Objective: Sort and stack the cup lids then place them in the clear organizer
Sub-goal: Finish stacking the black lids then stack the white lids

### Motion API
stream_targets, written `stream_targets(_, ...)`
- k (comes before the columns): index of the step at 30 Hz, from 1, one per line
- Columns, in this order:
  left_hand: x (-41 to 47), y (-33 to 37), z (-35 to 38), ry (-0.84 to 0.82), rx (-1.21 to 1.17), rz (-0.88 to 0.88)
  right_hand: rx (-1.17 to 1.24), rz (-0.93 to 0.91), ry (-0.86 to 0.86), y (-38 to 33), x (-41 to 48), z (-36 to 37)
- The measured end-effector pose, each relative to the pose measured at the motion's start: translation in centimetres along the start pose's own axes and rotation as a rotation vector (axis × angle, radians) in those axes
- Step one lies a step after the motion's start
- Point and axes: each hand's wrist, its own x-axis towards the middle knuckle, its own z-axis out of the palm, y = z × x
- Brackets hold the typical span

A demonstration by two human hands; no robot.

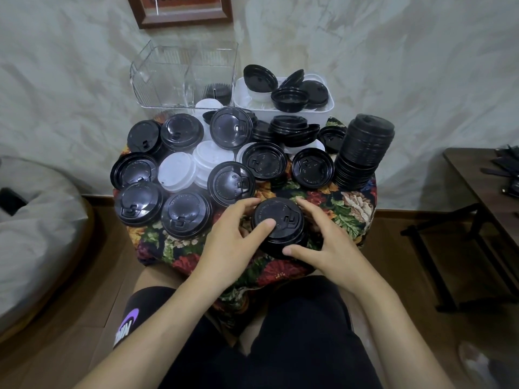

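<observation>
Two hands share the grip: left hand [227, 244] and right hand [330, 242] curl round an upright stack of black lids [280, 220] at the near edge of the desk [351, 203], the clear organizer [182, 77] well apart, ahead-left, on the left hand's side

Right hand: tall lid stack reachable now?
Probably, path-wise: only bare cloth between right hand and tall stack. But it grips the small stack, with the left hand, so it must release first.
</observation>
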Motion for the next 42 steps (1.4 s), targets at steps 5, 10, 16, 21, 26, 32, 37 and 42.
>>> stream_targets(5,-0.3,0.7,0.0,-0.065,0.135,0.024,0.014,0.01,0.009,0.1,0.1,0.0)
stream_targets(10,0.2,0.5,-0.1,-0.06,0.099,0.047,0.01,0.023,0.001,0.1,-0.1,0.0)
stream_targets(16,0.5,-0.3,-0.5,-0.064,0.071,0.095,0.04,0.067,-0.003,0.2,0.0,0.0)
stream_targets(21,0.5,-0.7,0.1,-0.025,0.067,0.029,0.054,0.066,0.009,0.5,0.1,0.1)
stream_targets(26,1.0,-0.8,-0.1,-0.096,0.047,0.005,0.052,0.045,0.014,0.3,0.0,0.1)
stream_targets(32,1.3,-0.1,-1.0,-0.3,0.115,0.079,-0.017,0.016,-0.024,-0.1,-0.1,-0.1)
stream_targets(37,1.9,0.1,-0.6,-0.362,0.047,0.095,0.001,0.012,-0.033,0.3,-0.2,-0.2)
stream_targets(42,2.1,-0.6,-0.7,-0.37,-0.01,0.112,0.025,0.02,-0.021,0.7,-0.1,0.0)
